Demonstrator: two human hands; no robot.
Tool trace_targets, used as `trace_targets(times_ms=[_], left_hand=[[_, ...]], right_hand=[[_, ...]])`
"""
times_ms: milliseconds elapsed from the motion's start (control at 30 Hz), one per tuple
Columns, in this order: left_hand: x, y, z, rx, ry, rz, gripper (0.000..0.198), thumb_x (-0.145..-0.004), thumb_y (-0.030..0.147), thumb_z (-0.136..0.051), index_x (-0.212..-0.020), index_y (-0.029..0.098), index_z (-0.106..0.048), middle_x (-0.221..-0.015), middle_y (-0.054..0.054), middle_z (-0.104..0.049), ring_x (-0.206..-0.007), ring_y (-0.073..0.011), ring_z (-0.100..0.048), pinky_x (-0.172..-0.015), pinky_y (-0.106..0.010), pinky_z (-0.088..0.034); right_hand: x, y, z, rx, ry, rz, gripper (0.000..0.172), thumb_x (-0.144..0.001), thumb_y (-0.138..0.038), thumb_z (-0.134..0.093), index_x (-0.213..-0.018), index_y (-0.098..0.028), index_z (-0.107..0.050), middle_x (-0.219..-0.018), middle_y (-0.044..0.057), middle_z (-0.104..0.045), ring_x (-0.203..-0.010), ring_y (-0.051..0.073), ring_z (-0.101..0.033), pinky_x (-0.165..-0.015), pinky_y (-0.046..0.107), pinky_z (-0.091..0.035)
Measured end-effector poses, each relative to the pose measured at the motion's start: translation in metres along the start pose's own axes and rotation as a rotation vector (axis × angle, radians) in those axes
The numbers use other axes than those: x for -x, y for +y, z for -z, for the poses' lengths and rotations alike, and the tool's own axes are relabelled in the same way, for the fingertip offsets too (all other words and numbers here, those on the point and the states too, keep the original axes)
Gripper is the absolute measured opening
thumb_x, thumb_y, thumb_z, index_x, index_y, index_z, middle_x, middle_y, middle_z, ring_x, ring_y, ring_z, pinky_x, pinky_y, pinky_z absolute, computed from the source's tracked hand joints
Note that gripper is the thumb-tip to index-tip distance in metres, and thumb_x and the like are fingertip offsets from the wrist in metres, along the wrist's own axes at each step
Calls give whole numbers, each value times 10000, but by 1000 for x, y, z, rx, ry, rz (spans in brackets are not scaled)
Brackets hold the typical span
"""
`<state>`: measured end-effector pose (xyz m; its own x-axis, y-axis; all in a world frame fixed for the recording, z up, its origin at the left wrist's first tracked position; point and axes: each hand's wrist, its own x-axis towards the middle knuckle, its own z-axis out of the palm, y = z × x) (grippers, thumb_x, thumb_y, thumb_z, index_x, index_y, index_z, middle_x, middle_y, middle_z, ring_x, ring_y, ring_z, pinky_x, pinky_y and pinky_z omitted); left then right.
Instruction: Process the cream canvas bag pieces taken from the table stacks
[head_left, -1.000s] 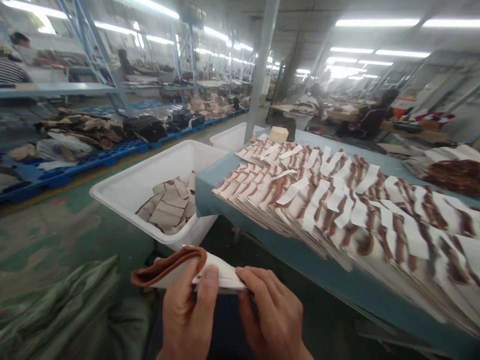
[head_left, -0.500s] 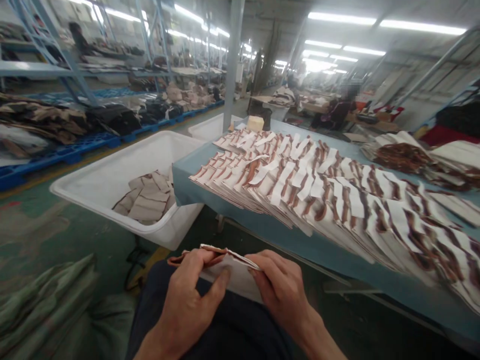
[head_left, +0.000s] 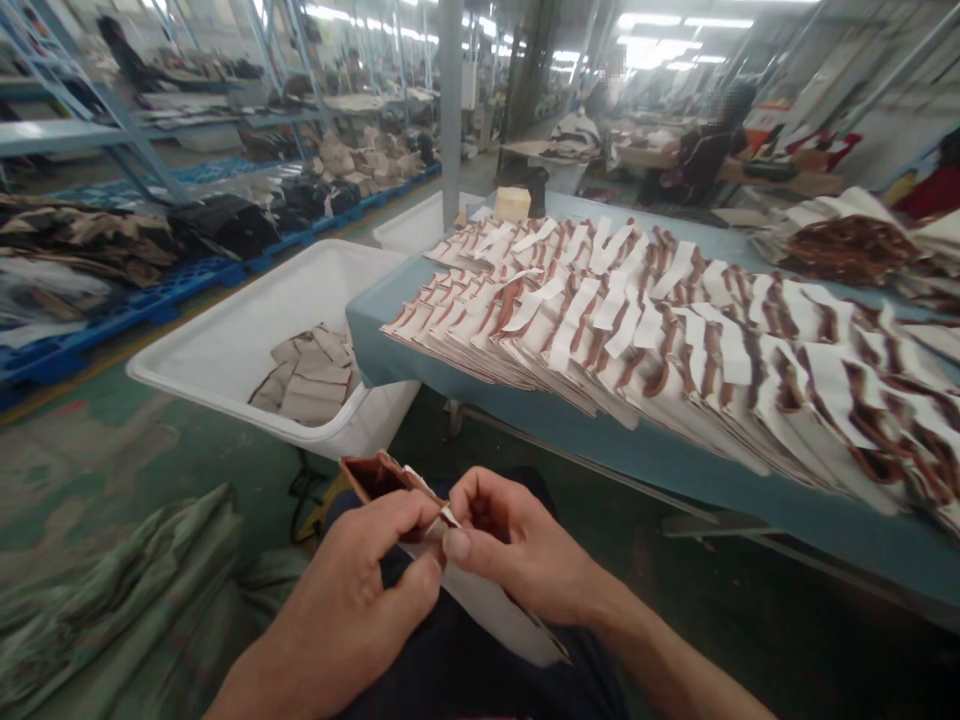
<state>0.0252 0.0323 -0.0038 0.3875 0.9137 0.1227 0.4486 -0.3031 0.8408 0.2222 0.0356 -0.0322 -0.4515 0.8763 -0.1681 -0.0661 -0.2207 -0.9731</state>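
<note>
Above my lap I hold a folded leather piece [head_left: 495,612], pale on one face and brown on the other. My left hand [head_left: 367,575] pinches its upper edge between thumb and fingers. Right beside it, my right hand [head_left: 510,540] is closed on the same edge, thumb and forefinger together at a small raised corner. The brown side opens like a pocket to the left of my fingers. The lower end hangs down between my forearms. Rows of similar pale and brown pieces [head_left: 592,350] overlap on the blue-covered table [head_left: 390,305] in front of me.
A white plastic tub [head_left: 195,340] with grey-beige pieces [head_left: 311,375] in it stands left of the table. Green cloth [head_left: 142,600] lies at lower left. A yellowish block [head_left: 512,203] sits by a metal post [head_left: 450,110]. People work further back.
My right hand has moved left along the edge, close to my left hand. The piece has turned, its brown inside now showing more. My view has tilted down a little.
</note>
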Motion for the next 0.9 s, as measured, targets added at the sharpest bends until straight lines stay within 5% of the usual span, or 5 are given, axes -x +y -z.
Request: trace_targets(times_ms=[167,467,633,733,900], left_hand=[[2,2,8,8,-44,24,227,-892,257,-551,-698,226,-667,-666,21,-704,-623,-164,-634,-597,-229,-477],[4,-7,10,173,-89,46,252,-884,259,-530,-704,205,-698,-655,21,-664,-621,-153,-607,-622,-229,-485],[4,-13,11,220,-75,69,214,-859,271,-550,-712,203,-690,-669,19,-645,-623,-153,-561,-605,-237,-455],[3,-17,12,260,-67,117,210,-856,336,-609,-702,204,-664,-689,17,-612,-640,-154,-522,-598,-240,-433],[2,-31,10,225,-39,165,356,-947,423,-621,-668,202,-608,-681,21,-540,-649,-150,-484,-599,-247,-403]], right_hand=[[-12,5,4,-247,-195,-120,695,-715,-761,-932,-883,-205,-550,-703,-105,-469,-601,66,-330,-540,211,-251],[-16,23,-3,-320,-202,-164,726,-682,-794,-930,-834,-211,-527,-665,-102,-496,-550,60,-364,-509,212,-255],[-10,19,-12,-129,-20,-24,625,-863,-771,-805,-860,-201,-549,-707,-79,-511,-599,78,-391,-544,222,-297],[-6,12,-19,109,105,75,441,-1006,-602,-701,-877,-199,-577,-720,-64,-534,-618,94,-422,-555,236,-318],[-6,10,-28,315,195,108,291,-1024,-444,-646,-862,-210,-588,-693,-58,-554,-606,107,-470,-559,242,-342]])
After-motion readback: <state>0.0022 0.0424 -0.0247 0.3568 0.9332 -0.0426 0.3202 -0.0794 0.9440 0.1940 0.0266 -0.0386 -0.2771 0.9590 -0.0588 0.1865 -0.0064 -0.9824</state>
